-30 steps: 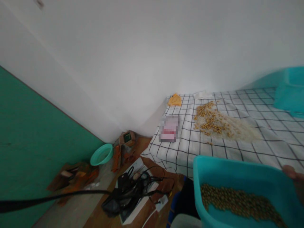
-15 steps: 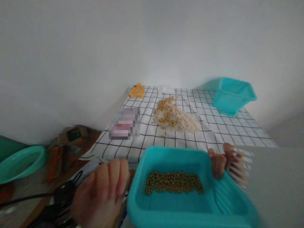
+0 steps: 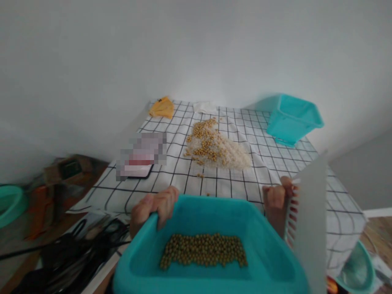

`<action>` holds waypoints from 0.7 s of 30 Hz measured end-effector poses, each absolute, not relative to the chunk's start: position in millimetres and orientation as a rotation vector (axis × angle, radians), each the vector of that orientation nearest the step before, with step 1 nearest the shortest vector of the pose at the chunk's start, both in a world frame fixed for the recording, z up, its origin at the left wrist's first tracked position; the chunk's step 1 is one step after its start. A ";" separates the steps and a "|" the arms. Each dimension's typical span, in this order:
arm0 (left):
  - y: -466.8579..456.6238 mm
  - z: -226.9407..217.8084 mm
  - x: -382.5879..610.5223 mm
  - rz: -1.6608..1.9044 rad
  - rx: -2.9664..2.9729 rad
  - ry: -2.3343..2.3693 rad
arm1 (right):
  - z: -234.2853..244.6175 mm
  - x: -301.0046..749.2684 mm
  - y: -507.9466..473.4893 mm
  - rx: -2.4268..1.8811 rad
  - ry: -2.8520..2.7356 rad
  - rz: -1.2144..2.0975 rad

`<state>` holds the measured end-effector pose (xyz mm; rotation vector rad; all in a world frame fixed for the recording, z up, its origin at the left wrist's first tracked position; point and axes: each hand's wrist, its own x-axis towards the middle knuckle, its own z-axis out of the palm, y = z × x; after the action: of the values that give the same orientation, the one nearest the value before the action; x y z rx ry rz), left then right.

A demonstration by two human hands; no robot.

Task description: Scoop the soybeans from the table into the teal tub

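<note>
While both hands clamp its far rim, the tub (image 3: 269,261) sits low and nearest the camera, just short of the table's edge; what lies under it cannot be seen. Across the tub's floor lies a loose band of greenish-brown beans (image 3: 203,250), nearer its far wall than its near one. At the tub's far-left corner the left hand (image 3: 154,208) is closed on the rim, its fingers (image 3: 167,204) hooked over and down inside. At the far-right corner the right hand (image 3: 274,200) is folded over the rim likewise, partly hidden by a pale grey panel (image 3: 309,228) that stands just right of the tub. The two hands are well apart, one at each corner. Beyond the tub spreads a checked cloth (image 3: 232,185), and on it, straight behind the tub, a pile (image 3: 214,145) of white grains mixed with yellow beans, with a few strays between pile and tub. Far behind the tub to the right stands a second tub (image 3: 292,118), tilted. Behind to the left lie a blurred flat thing (image 3: 141,157), and further back an orange rag (image 3: 161,108) and a white rag (image 3: 205,107). Left of the tub, on the floor, lie black cables (image 3: 70,253), with a green bowl (image 3: 9,202) well beyond them
</note>
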<state>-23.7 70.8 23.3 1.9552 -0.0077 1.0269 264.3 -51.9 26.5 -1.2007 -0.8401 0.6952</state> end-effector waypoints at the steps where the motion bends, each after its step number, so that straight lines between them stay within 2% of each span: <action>1: 68.9 23.9 -23.3 1.050 1.959 0.013 | 34.3 271.7 -51.9 -1.155 -0.786 0.654; 4: 53.0 20.4 -16.1 1.291 1.795 0.209 | 55.5 294.1 -48.0 -1.069 -0.525 0.529; 7: 38.5 15.9 -8.2 1.353 1.675 0.281 | 68.3 303.5 -37.8 -1.129 -0.469 0.476; 14: 47.3 26.2 -14.9 1.065 1.872 0.215 | 64.5 294.4 -10.4 -1.164 -0.615 0.566; 21: 50.4 21.3 -18.8 1.005 1.761 0.240 | 57.5 290.1 15.4 -1.214 -0.725 0.722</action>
<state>-18.8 50.4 21.3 1.7613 0.2398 1.0053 290.1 15.4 57.5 -1.2143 -0.7254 0.7220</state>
